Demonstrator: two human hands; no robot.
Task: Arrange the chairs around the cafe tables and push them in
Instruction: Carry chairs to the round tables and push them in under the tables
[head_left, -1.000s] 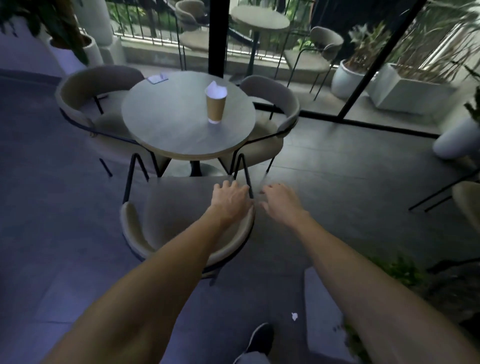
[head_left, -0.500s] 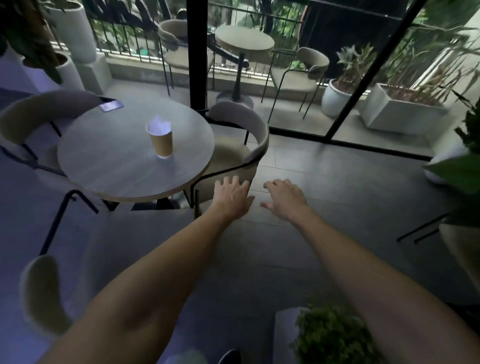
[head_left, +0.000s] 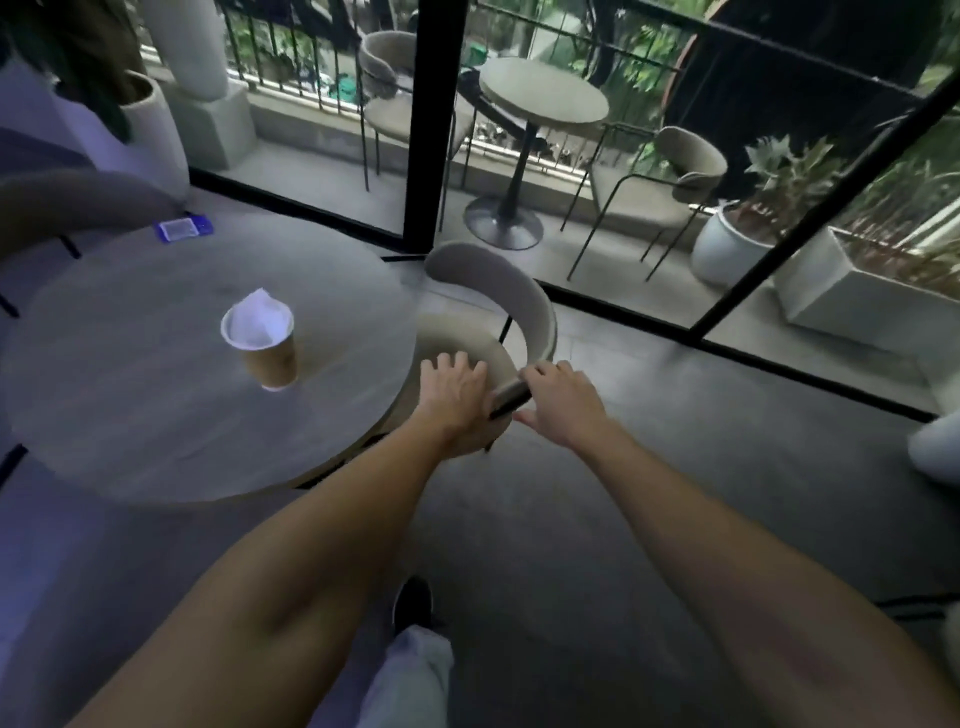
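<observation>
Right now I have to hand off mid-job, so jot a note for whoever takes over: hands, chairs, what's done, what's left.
Left hand: flat on the seat of the chair, fingers straight.
Right hand: grips the near end of the chair's backrest.
Chair: at the right edge of the table, seat partly under the top. A second chair sits at the far left side. A cup stands on the table.
Done: chair in hand, part way in.
Left: push it in fully, then check the second chair.
</observation>
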